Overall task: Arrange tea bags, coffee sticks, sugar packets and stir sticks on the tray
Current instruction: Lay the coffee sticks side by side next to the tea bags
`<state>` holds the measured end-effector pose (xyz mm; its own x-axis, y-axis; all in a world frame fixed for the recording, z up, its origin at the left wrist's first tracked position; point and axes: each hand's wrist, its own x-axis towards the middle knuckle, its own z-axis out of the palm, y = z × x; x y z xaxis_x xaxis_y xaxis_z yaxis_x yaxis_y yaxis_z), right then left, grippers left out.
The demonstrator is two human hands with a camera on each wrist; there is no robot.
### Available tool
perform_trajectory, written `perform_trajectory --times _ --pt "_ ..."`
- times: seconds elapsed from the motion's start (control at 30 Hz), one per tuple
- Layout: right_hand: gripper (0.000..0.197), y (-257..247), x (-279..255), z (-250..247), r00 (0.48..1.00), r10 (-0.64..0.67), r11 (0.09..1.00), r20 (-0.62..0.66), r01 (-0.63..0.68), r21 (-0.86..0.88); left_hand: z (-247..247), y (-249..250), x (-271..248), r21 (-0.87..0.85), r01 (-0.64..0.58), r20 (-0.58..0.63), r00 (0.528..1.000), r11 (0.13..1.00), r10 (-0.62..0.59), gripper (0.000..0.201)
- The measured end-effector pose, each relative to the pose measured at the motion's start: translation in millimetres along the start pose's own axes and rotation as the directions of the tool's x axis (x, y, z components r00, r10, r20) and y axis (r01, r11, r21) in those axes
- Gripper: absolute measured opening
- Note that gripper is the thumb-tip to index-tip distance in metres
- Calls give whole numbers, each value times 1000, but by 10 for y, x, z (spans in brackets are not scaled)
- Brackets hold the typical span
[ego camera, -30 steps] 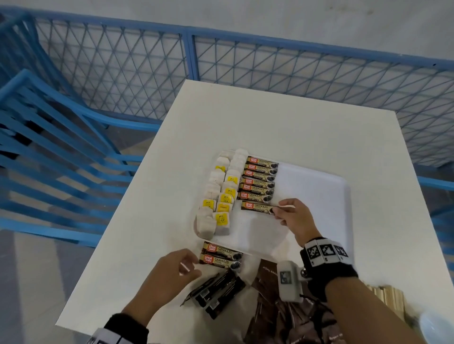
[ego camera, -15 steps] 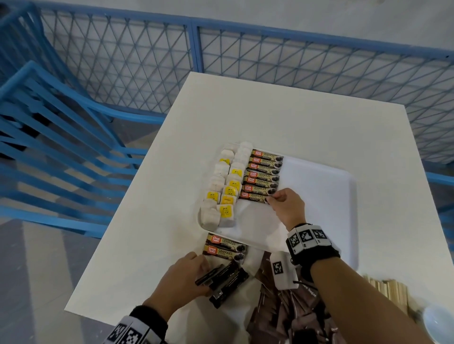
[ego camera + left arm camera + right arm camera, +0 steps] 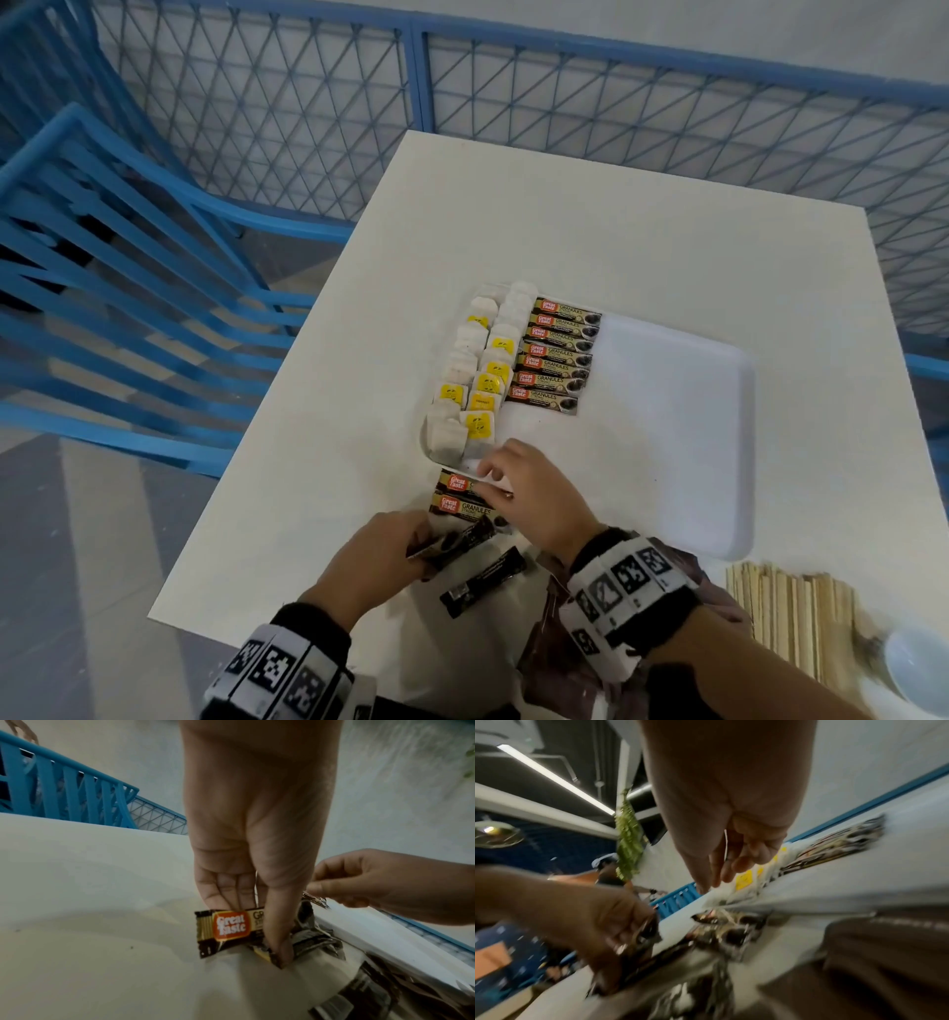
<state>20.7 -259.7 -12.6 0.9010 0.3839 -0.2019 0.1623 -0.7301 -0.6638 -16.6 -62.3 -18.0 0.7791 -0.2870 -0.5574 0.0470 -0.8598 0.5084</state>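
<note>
While your left hand (image 3: 375, 552) pinches one dark foil coffee stick (image 3: 452, 542) between thumb and fingers (image 3: 226, 892) just above the white tabletop (image 3: 590, 231), your right hand (image 3: 529, 493) hovers over two loose brown-and-gold coffee sticks (image 3: 457, 496) lying side by side on the tabletop, just off the near edge of the white rectangular plastic tray (image 3: 683, 437). Your right fingers (image 3: 721, 866) are loosely curled and narrow, thumb near forefinger; whether they already hold anything cannot be told. On the tray's left side, two columns of white tea bags with yellow tags (image 3: 480, 380) run beside a neat column of seven brown coffee sticks (image 3: 557, 354). Another black coffee stick (image 3: 482, 580) lies on the tabletop between your wrists, beside a heap of brown sachets (image 3: 565, 663). A bundle of pale wooden stir sticks (image 3: 791, 616) rests at the tabletop's near right corner, next to a white bowl (image 3: 919, 668).
</note>
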Motion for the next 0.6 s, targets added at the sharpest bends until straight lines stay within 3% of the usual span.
perform_trajectory --times 0.07,0.17,0.27,0.4,0.6 --pt "34 -49 -15 66 997 -5 993 83 15 -121 -6 -24 -21 58 11 -13 1000 998 -10 28" --pt "46 -92 -9 127 992 2 965 124 31 -259 -23 -48 -63 125 -7 -13 1000 992 9 20" --pt "42 -109 -15 188 994 -25 940 109 60 -335 -48 -72 -99 176 -7 -20 1000 984 10 9" --pt "34 -110 -16 226 992 -40 929 121 82 -360 -27 -72 -103 184 -25 -10 1000 983 27 23" --pt "30 -138 -50 248 990 -6 935 143 56 -351 48 13 -34 230 -76 3 997 970 77 24"
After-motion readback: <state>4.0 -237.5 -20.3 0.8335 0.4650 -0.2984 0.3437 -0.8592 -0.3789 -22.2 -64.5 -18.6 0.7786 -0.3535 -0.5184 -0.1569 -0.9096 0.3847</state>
